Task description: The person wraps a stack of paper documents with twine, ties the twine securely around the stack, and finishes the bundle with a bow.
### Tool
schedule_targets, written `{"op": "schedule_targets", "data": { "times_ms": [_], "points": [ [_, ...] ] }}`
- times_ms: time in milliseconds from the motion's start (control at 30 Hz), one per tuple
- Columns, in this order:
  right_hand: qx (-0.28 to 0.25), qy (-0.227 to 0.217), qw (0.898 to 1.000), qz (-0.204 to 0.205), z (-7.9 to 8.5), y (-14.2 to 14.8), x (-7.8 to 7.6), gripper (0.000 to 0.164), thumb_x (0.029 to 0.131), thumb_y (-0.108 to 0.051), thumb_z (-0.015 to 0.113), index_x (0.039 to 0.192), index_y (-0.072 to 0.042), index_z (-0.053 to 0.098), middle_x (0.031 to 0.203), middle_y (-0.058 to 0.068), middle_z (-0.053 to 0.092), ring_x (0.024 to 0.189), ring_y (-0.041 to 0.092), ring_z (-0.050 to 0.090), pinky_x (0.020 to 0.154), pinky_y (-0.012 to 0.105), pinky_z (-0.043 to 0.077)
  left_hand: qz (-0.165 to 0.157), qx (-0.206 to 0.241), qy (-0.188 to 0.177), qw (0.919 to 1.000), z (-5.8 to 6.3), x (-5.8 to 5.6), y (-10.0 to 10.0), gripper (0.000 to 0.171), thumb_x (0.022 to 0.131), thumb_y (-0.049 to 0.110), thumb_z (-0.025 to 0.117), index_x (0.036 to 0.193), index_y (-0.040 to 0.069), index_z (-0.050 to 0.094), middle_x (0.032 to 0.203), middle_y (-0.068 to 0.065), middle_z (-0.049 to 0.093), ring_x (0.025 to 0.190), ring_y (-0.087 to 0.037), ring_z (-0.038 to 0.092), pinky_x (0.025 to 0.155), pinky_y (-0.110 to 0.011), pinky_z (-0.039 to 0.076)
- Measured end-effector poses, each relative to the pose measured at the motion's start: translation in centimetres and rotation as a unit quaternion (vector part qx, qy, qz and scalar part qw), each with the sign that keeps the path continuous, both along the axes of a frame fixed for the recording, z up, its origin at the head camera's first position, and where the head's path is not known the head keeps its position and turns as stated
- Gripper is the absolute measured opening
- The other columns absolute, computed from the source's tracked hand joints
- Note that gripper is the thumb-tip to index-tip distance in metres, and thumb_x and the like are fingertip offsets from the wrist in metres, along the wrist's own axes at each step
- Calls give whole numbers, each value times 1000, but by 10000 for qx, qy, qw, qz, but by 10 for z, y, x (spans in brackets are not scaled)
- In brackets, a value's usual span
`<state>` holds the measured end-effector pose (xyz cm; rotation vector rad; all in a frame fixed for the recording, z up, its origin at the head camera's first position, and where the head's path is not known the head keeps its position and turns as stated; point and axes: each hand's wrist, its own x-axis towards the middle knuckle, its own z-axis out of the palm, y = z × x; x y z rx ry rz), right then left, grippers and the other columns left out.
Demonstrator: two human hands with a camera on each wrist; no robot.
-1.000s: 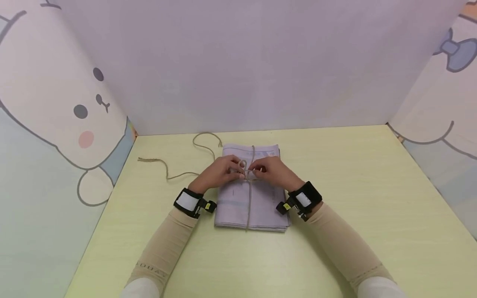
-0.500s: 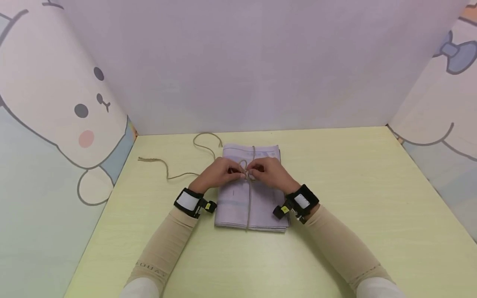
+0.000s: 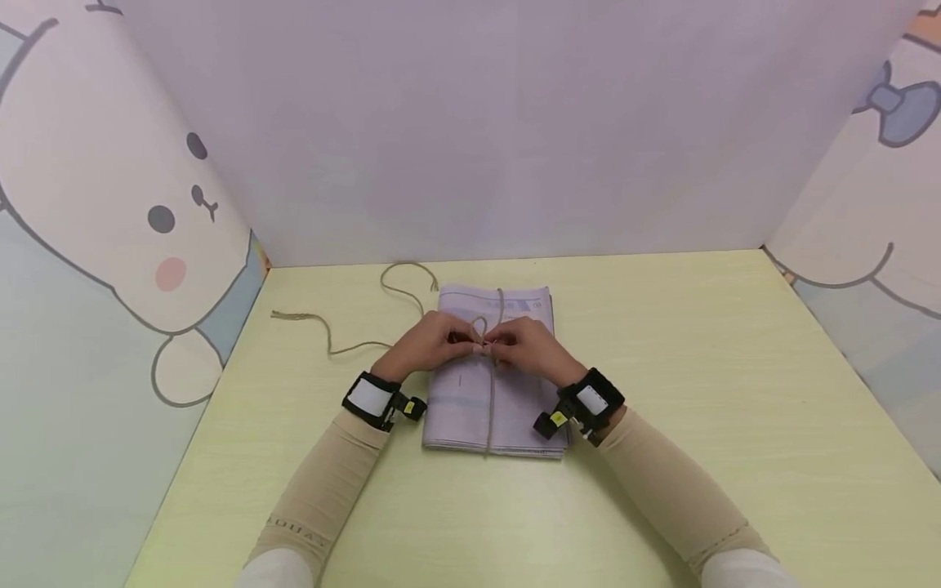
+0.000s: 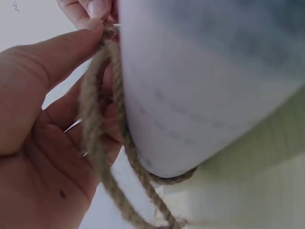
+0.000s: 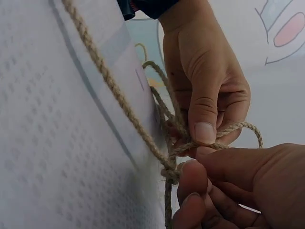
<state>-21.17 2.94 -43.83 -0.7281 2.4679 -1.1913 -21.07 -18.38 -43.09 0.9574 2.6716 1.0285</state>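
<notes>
A folded stack of newspapers lies on the table with jute twine running along and across it. Over the crossing, my left hand pinches the twine between thumb and index finger. A small twine loop stands up just beyond its fingertips. From the other side, my right hand pinches the twine too, its fingertips meeting those of the left. The right wrist view shows a knot beside the right fingers. In the left wrist view, two strands of twine hang past the left palm.
Two loose twine tails trail on the pale yellow-green table left of the stack. A lilac backdrop rises behind the table, and panels with cartoon figures flank it. Each wrist wears a black strap with a small camera.
My right hand has shifted a little left and toward me, and its fingertips have closed up to the left hand's. The left hand and the newspapers have hardly moved.
</notes>
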Motion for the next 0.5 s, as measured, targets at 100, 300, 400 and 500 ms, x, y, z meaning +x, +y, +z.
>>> {"op": "schedule_targets", "data": {
  "times_ms": [100,300,400,500],
  "points": [
    [25,74,10000,1,1,-2,2,15,91,-19,62,102,-13,71,72,-3,66,61,12,60,57,28,46,45,5,-40,10000,-1,1,0,6,88,24,66,89,23,73,81,15,67,65,-4,55,57,-23,44],
    [-30,189,9998,35,3,-3,4,13,89,-15,62,98,-14,71,73,-3,67,63,11,59,58,27,45,114,89,-191,9997,-3,1,1,4,87,26,68,85,24,71,79,15,67,67,-3,58,59,-24,46],
    [-128,150,9998,3,3,-2,3,12,90,-18,63,96,-15,73,68,-2,66,62,12,59,58,27,44,138,108,-199,9996,-3,1,1,4,87,26,67,86,22,69,78,12,67,67,-3,60,59,-24,46],
    [-307,35,9995,-56,1,-2,2,11,89,-23,64,93,-16,74,65,1,66,61,15,60,57,27,45,223,119,-233,9994,-3,1,1,14,86,24,68,95,15,62,80,9,69,70,-2,62,61,-25,47]
  ]
}}
